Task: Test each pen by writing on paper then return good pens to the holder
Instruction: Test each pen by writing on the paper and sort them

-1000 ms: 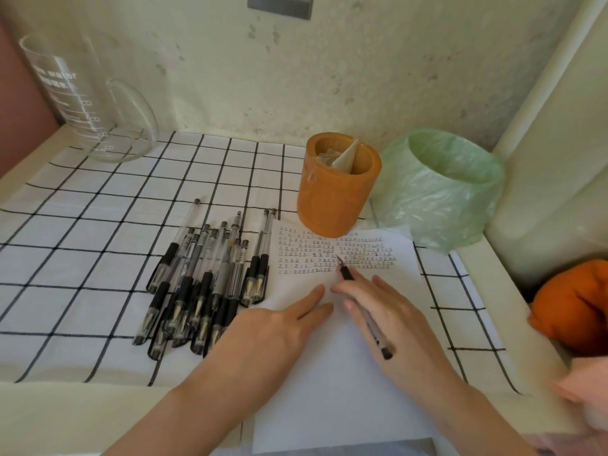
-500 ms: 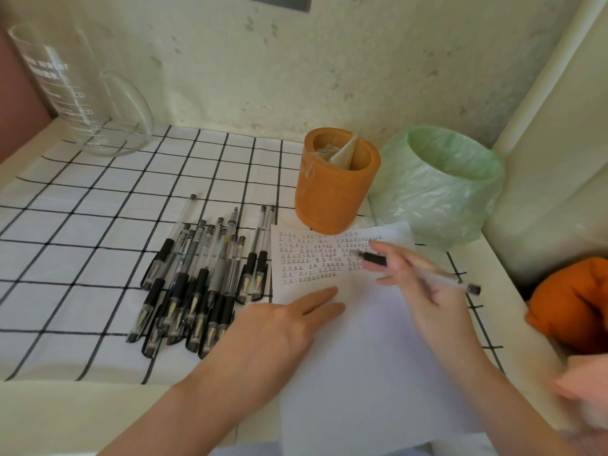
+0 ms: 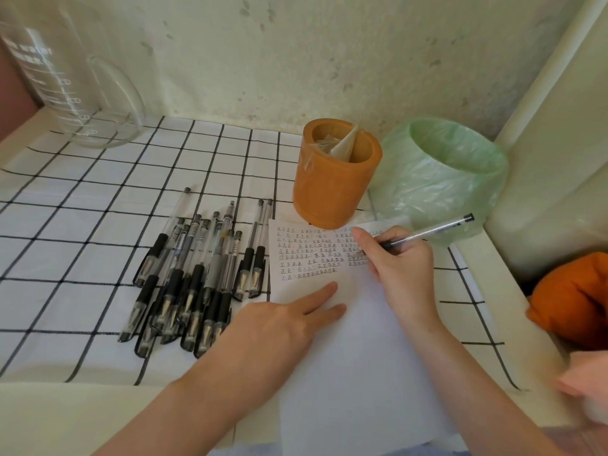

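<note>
Left hand (image 3: pixel 279 327) flat on one paper sheet (image 3: pixel 355 373); right hand (image 3: pixel 401 268) pinches one gel pen (image 3: pixel 437 229); roughly a dozen loose pens (image 3: pixel 194 281) lie left of the sheet

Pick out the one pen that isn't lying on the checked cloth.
The pen gripped in the right hand, slanting toward the green bag. Every other pen lies in the pile on the cloth, left of the paper.

Pens (image 3: pixel 197 274) lie left of the paper (image 3: pixel 355 357), holder (image 3: pixel 335 179) behind.
</note>
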`<state>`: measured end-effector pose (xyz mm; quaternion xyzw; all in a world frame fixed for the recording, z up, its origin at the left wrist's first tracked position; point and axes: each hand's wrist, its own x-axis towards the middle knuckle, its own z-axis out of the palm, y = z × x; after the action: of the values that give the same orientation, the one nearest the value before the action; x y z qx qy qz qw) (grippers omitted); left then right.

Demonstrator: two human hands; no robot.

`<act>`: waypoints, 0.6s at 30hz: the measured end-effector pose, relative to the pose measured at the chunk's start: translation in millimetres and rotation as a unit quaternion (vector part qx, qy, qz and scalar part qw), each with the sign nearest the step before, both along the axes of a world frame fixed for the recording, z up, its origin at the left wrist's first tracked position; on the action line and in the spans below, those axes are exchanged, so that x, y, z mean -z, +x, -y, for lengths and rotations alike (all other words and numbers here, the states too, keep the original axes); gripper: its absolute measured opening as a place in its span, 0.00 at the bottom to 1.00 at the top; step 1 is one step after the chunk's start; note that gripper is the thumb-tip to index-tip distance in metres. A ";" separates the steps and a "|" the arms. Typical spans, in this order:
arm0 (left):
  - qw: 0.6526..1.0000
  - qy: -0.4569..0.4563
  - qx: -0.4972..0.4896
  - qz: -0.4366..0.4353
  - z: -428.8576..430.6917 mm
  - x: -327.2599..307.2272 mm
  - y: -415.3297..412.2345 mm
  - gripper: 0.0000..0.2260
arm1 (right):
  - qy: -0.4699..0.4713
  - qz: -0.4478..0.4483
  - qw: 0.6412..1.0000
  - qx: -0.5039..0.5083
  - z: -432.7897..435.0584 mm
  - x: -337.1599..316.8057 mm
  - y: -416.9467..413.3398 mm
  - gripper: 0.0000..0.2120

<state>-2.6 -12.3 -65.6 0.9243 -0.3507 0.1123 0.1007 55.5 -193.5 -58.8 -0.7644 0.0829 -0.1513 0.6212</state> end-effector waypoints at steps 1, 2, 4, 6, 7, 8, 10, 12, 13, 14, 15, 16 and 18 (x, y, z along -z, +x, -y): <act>1.000 -0.005 -0.001 -0.001 0.0 0.3 0.0 0.32 | -0.014 0.006 1.000 0.011 0.4 1.2 0.1 0.18; 1.000 -0.010 -0.001 -0.004 -0.1 0.4 0.1 0.32 | -0.026 0.012 0.999 0.017 0.6 2.9 0.5 0.19; 1.000 -0.019 -0.001 -0.004 -0.1 0.3 0.5 0.30 | -0.044 0.021 0.999 0.014 0.0 5.7 0.6 0.19; 1.000 -0.023 -0.001 -0.003 0.0 0.0 0.2 0.28 | -0.058 0.030 0.998 0.011 -0.9 8.3 0.6 0.18; 1.000 -0.025 -0.001 -0.004 0.0 0.0 0.1 0.28 | -0.063 0.034 0.997 0.012 -1.2 9.3 0.9 0.17; 1.000 -0.026 -0.001 -0.004 0.1 0.2 0.0 0.28 | -0.066 0.038 0.997 0.012 -1.3 9.7 0.8 0.17; 1.000 -0.027 -0.003 -0.005 0.3 0.0 -0.2 0.28 | -0.075 0.041 0.996 0.009 -1.8 9.8 0.3 0.16; 1.000 -0.028 -0.004 -0.003 0.7 -0.3 -0.2 0.29 | -0.088 0.043 0.995 0.006 -1.5 10.1 0.4 0.16; 0.999 -0.031 -0.004 -0.001 0.8 -0.1 -0.4 0.29 | -0.094 0.044 0.995 0.004 -1.2 10.0 0.5 0.16; 0.999 -0.035 -0.004 0.000 0.9 0.1 -0.6 0.29 | -0.098 0.045 0.994 0.003 -0.9 10.2 0.7 0.16; 0.999 -0.037 -0.003 0.000 0.8 0.3 -0.6 0.29 | -0.099 0.045 0.994 0.001 -0.8 10.4 0.9 0.16; 0.999 -0.036 -0.004 0.001 0.7 0.4 -0.7 0.28 | -0.100 0.046 0.994 0.000 -0.4 10.5 1.0 0.16; 0.999 -0.036 -0.005 0.000 0.8 1.1 -0.2 0.29 | -0.105 0.046 0.993 -0.002 -0.3 11.1 1.2 0.16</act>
<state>-2.8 -13.2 -66.7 0.9218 -0.3414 0.1258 0.1335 56.7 -193.3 -69.9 -0.8176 0.0365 -0.1928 0.5414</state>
